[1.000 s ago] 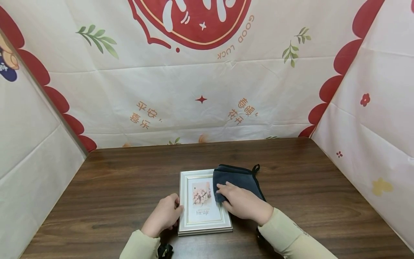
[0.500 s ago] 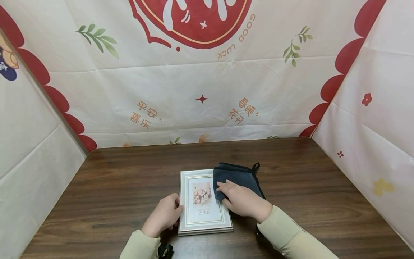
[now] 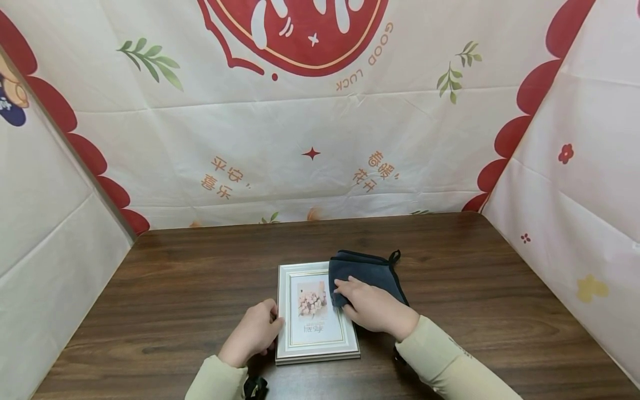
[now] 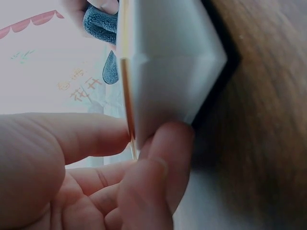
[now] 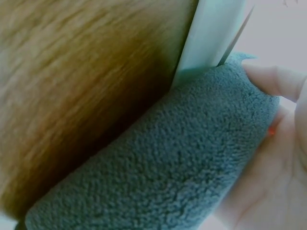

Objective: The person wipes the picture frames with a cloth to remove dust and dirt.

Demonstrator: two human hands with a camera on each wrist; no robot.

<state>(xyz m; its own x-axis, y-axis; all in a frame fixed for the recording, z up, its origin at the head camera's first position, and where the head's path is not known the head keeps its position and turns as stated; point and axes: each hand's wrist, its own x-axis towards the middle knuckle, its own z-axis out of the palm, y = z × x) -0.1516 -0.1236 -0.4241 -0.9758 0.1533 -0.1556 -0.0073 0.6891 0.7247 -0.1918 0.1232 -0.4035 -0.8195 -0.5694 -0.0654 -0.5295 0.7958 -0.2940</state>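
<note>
A white picture frame (image 3: 283, 333) with thin gold lines and a flower picture lies face up on the table. At its left edge, my left hand (image 3: 253, 333) pinches the frame; in the left wrist view the thumb (image 4: 103, 136) reaches the front edge and a finger (image 4: 170, 153) lies against the side. A folded dark grey cloth (image 3: 367, 272) with black trim and a hanging loop covers the frame's upper right part. My right hand (image 3: 375, 308) presses on this cloth with its fingers spread. Seen from the right wrist, the thumb (image 5: 268, 76) touches the cloth, which hangs over the frame's edge.
The dark brown wooden table (image 3: 200, 266) extends around the frame. A white printed fabric backdrop (image 3: 280, 130) with red scallops rises behind it, and white fabric walls (image 3: 565, 211) stand at both sides.
My right hand and the cloth have shifted slightly toward the far side of the table, along the frame's right edge. The left hand and the frame stay in place.
</note>
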